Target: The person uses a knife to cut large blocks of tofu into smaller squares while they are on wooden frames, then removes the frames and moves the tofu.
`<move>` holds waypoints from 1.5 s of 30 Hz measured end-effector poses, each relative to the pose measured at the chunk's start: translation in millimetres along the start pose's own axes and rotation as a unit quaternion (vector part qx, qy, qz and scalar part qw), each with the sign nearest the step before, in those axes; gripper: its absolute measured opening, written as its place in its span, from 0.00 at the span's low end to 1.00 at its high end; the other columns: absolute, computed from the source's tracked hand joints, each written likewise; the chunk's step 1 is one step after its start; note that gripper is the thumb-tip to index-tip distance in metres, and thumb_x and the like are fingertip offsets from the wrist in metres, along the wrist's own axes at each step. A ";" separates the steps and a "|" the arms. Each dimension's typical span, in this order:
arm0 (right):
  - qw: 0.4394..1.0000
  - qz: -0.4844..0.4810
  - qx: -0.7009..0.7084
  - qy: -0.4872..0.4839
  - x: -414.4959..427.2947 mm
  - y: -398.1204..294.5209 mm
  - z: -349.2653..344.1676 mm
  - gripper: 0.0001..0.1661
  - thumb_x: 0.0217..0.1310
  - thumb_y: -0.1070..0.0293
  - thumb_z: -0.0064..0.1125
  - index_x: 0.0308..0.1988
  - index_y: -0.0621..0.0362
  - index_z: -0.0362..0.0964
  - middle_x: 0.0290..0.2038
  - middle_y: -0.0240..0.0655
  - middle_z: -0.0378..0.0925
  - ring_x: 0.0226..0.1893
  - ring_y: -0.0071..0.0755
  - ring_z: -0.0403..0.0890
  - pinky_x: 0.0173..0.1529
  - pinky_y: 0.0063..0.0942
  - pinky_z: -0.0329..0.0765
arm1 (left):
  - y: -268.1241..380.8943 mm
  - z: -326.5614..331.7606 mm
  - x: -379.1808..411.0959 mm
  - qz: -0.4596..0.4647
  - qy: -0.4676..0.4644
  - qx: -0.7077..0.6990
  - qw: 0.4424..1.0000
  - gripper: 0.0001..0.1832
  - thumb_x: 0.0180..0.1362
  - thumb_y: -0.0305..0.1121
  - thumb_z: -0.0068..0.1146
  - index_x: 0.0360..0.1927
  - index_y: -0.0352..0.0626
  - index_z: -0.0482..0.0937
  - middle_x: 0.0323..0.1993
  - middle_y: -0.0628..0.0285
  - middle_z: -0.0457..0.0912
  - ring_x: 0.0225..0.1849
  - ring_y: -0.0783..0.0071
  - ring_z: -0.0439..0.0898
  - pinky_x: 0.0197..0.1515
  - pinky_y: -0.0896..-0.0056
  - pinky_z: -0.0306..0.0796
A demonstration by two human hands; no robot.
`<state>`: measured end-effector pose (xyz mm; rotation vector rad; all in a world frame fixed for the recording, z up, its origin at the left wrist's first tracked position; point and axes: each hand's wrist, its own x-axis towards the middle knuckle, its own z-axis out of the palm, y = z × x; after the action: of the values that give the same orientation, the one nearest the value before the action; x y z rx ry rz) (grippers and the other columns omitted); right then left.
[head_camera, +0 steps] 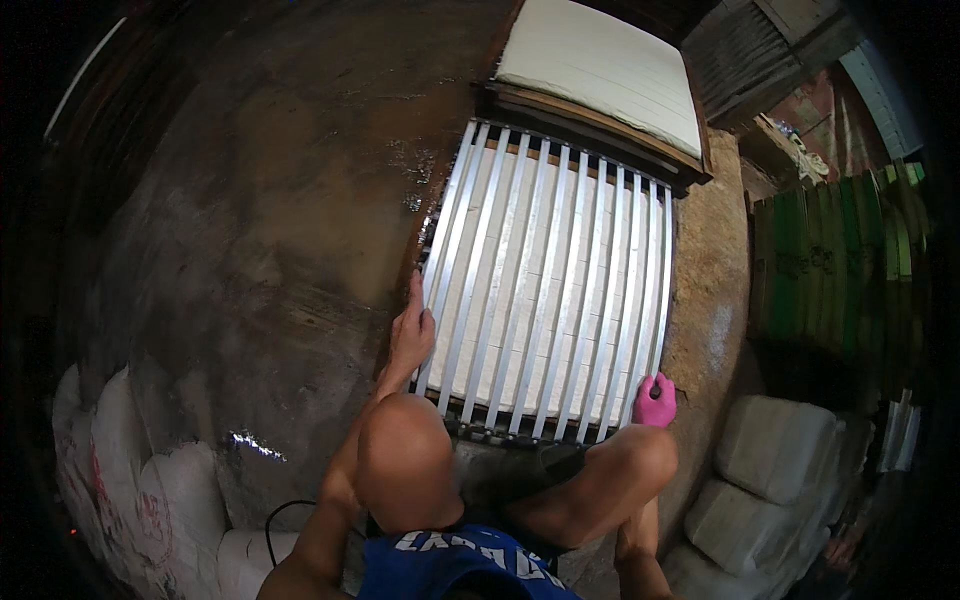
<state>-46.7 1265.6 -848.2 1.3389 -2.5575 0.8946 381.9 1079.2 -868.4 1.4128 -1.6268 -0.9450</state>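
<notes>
A rack of parallel metal bars point(551, 285) lies before me over a pale, white slab-like surface point(517, 247) scored with lines. My left hand point(412, 334) rests against the rack's left edge, fingers stretched along it; it wears no glove. On the right, my right hand point(655, 401), in a pink glove, is curled at the rack's near right side, around a small dark part of it. Beyond the rack's far end is a dark wooden frame point(600, 112) with a smooth white sheet or slab point(600, 67) in it.
Wet, dark floor point(300, 210) spreads to the left. White sacks point(180, 495) stand at lower left. Stacked pale blocks or containers point(776, 450) are at lower right, below green stacked panels or crates point(832, 255). A rough tan ledge point(709, 262) runs along the rack's right side.
</notes>
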 end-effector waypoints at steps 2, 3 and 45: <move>1.000 0.012 -0.009 -0.010 4.1 -1.3 6.6 0.11 0.58 0.65 0.63 0.41 0.57 0.77 0.31 0.39 0.76 0.29 0.39 0.80 0.36 0.33 0.76 | -1.8 -7.8 5.0 0.023 -0.014 -0.005 1.000 0.36 0.61 0.21 0.41 0.73 0.38 0.46 0.66 0.38 0.63 0.65 0.45 0.67 0.62 0.62 0.65; 0.999 0.024 -0.035 -0.015 4.5 2.4 0.2 0.12 0.58 0.64 0.62 0.41 0.57 0.77 0.30 0.39 0.76 0.29 0.39 0.79 0.37 0.33 0.76 | -4.9 1.9 1.0 0.029 -0.026 -0.019 0.999 0.35 0.62 0.21 0.41 0.73 0.38 0.46 0.67 0.38 0.62 0.66 0.45 0.66 0.62 0.63 0.64; 0.939 -0.160 0.278 -0.128 188.1 -384.0 204.7 0.16 0.59 0.56 0.62 0.40 0.56 0.82 0.35 0.41 0.84 0.34 0.35 0.86 0.42 0.26 0.79 | -24.0 54.9 130.3 0.005 -0.055 -0.045 0.997 0.30 0.69 0.31 0.37 0.72 0.37 0.48 0.70 0.42 0.58 0.71 0.47 0.57 0.71 0.59 0.53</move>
<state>173.4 851.9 -776.2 2.0703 -2.2191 1.5279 330.8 949.8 -903.2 1.3101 -1.6495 -1.0934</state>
